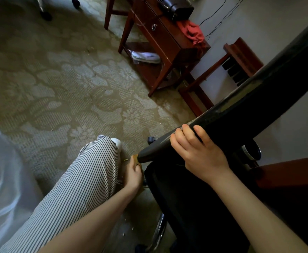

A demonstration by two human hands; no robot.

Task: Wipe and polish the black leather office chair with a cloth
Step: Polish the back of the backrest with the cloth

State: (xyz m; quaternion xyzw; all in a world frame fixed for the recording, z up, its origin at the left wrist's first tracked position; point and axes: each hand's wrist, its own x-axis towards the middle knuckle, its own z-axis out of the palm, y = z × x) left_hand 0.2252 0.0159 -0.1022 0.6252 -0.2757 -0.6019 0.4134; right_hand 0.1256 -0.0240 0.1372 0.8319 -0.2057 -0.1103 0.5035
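So the black leather office chair (259,99) fills the right side of the view, with one long padded edge running diagonally from the lower middle up to the top right corner. I honestly can't tell whether that's an armrest or the top of the back.

The right hand (200,154) sits on that edge near its lower end, fingers curled over the top and gripping it. The left hand (134,173) is just below the very tip of the same edge. Its fingers are bunched around a small tan cloth (136,159), which touches the rounded end of the padding. Most of the cloth is hidden in the hand.

A striped trouser leg (80,185) is just left of the chair, close to the left forearm. Under the chair you can see a bit of chrome base (159,230), and a dark caster (151,140) pokes out beside the padded tip. Everything sits on a floral carpet (67,88). Well beyond the chair stands a wooden side table (169,46) with a red rag (194,32) draped on top.
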